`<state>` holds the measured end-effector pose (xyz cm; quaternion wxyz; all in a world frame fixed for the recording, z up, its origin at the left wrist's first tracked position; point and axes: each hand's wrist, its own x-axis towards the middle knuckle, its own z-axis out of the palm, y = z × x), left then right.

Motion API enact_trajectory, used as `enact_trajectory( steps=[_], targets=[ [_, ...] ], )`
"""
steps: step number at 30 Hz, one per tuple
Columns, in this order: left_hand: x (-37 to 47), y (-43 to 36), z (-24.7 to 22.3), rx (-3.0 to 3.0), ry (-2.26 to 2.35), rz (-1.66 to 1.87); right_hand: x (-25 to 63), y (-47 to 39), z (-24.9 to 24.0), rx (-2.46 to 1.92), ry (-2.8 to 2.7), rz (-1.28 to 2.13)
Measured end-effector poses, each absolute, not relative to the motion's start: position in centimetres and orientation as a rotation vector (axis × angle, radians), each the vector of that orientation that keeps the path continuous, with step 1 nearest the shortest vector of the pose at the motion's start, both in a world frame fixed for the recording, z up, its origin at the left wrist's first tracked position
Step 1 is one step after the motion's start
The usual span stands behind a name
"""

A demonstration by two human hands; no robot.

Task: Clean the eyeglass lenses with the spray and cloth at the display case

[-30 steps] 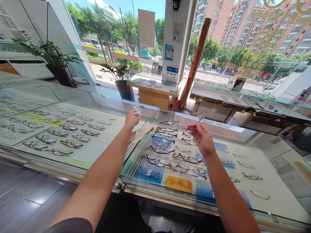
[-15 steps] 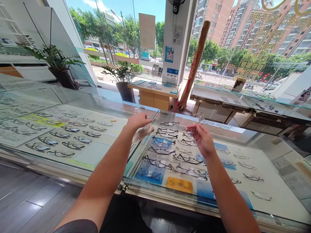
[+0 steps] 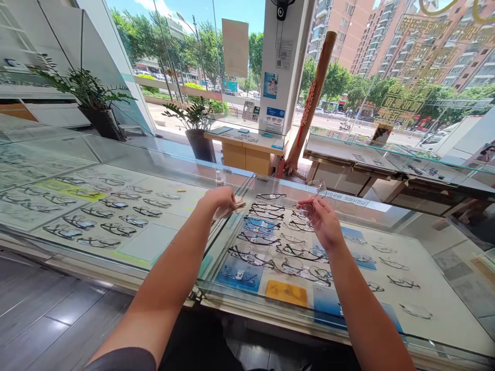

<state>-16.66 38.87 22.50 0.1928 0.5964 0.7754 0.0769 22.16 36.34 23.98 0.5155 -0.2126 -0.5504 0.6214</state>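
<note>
My right hand (image 3: pixel 325 221) is raised over the glass display counter (image 3: pixel 232 273), fingers pinched on a pair of thin-framed eyeglasses (image 3: pixel 318 186) with clear lenses. Further left, my left hand (image 3: pixel 220 201) is closed on a crumpled pale cloth (image 3: pixel 240 204) at the counter top; part of the cloth is hidden behind the fingers. Just beyond that hand stands a small white bottle (image 3: pixel 219 179). Below the glass, between my hands, several dark-framed glasses (image 3: pixel 266 212) lie in rows.
More eyeglasses (image 3: pixel 133 220) fill the left display section. A yellow card (image 3: pixel 286 293) and blue cards (image 3: pixel 240 275) lie under the glass near the front edge. Across the counter are potted plants (image 3: pixel 199 141), a low display cabinet (image 3: pixel 247 159) and a leaning wooden post (image 3: pixel 317 87).
My left hand has come down onto the cloth and closed on it, and the bottle behind shows more fully. My right hand keeps the eyeglasses in nearly the same place.
</note>
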Motion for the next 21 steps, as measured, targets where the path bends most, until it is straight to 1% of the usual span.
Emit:
enact_trajectory(
  steps=[6,12,18,21],
  targets=[
    [-17.5,38.3,23.3,1.649,2.15,0.136,22.2,36.5,23.8,-0.513,-1.327,1.492],
    [-16.5,38.3,23.6,1.668,2.209,0.125,22.1,36.5,23.8,-0.506,-1.316,1.499],
    [-15.0,38.8,22.7,1.677,2.321,0.189,22.1,36.3,24.0,-0.521,-1.317,1.501],
    [-15.1,38.9,22.7,1.683,2.337,0.279,22.0,36.3,24.1,-0.512,-1.314,1.506]
  ],
)
